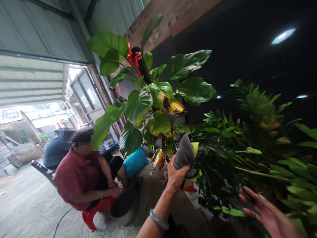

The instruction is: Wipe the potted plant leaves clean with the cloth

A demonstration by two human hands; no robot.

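Observation:
My left hand point(176, 174), with a pale green bangle on the wrist, is closed around a grey cloth point(184, 152). The cloth is bunched upright in front of the lower part of a tall potted plant point(138, 105). This plant has broad green leaves, some yellowed and browned, such as the leaf point(177, 107) near its middle. At the lower right my right hand point(261, 206) has its fingers apart, close to low green foliage point(228, 165). Nothing shows in its grip. The plant's pot is mostly hidden behind my left hand.
A person in a red shirt point(74, 178) sits on a red stool point(92, 213) at left beside a dark bucket point(123, 205). Another person point(55, 152) sits behind. A red ribbon point(134, 57) is tied near the plant's top. More leafy plants point(262, 109) crowd the right.

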